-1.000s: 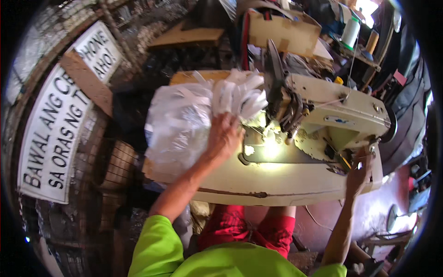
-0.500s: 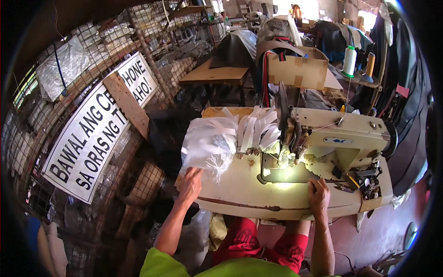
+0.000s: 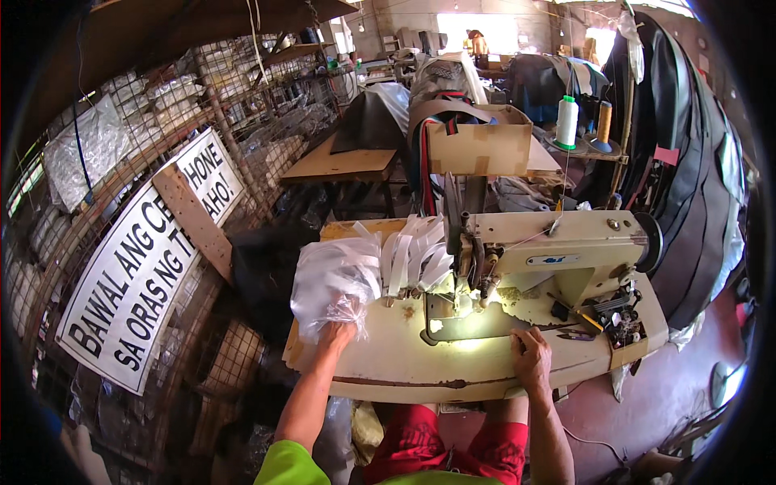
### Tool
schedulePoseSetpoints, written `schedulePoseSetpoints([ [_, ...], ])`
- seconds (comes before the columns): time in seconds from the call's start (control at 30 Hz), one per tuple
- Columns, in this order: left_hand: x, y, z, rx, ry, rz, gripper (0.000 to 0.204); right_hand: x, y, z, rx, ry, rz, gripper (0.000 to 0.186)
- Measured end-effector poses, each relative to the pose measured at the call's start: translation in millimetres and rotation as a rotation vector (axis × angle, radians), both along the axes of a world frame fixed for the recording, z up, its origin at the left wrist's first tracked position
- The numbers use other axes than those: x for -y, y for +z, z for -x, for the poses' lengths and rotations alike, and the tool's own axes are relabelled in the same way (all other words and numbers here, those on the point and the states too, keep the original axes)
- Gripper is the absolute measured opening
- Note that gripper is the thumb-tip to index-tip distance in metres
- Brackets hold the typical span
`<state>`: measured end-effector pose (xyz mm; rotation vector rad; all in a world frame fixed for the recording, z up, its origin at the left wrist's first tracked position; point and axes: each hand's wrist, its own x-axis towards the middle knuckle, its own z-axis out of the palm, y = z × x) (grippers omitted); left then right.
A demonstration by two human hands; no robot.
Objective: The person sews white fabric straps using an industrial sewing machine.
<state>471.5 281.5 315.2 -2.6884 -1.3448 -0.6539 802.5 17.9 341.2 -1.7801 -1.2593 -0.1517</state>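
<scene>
A clear plastic bag [image 3: 327,271] holding white strips lies on the left of the sewing table [image 3: 404,364]. My left hand [image 3: 341,330] is closed on the bag's bunched near end, its fingertips partly covered by the plastic. Beside the bag is a row of looped white strips [image 3: 416,255], close to the sewing machine's needle area. The beige sewing machine [image 3: 558,246] stands on the right, its lamp lighting the bed. My right hand [image 3: 531,360] rests on the tabletop at the front right, fingers curled; whatever they may hold is hidden.
A small box of tools and bits [image 3: 626,327] sits at the table's right end. Thread cones [image 3: 567,123] stand behind the machine. Beyond are a cardboard box [image 3: 478,148] and a wooden table [image 3: 335,159]. Wire-mesh shelving [image 3: 234,89] lines the left; dark sheets [image 3: 687,202] hang right.
My left hand has moved from the bag's near edge onto its gathered plastic and gripped it. My right hand stays near the same table spot, fingers still curled. The view has shifted right.
</scene>
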Motion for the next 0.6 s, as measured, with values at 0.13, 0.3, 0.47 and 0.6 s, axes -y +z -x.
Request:
schedulePoseSetpoints([
  [0.13, -7.7, -6.7, 11.9, -0.122, 0.077, -0.070, 0.043, 2.3, 1.4, -1.1, -0.015, 0.016, 0.007, 0.011],
  [0.3, 12.2, -2.7, 25.6, -0.225, 0.155, -0.300, 0.034, -3.9, -1.5, 0.7, -0.006, 0.026, -0.014, 0.009],
  [0.47, 65.1, 75.8, 32.4, 0.015, -0.020, 0.048, 0.023, -0.5, -0.7, 1.4, -0.060, 0.030, -0.003, 0.012],
  [0.6, 116.4, 99.5, 42.2, 0.163, -0.056, 0.262, 0.019, 1.5, 4.7, 5.2, 0.022, 0.029, -0.033, 0.010],
])
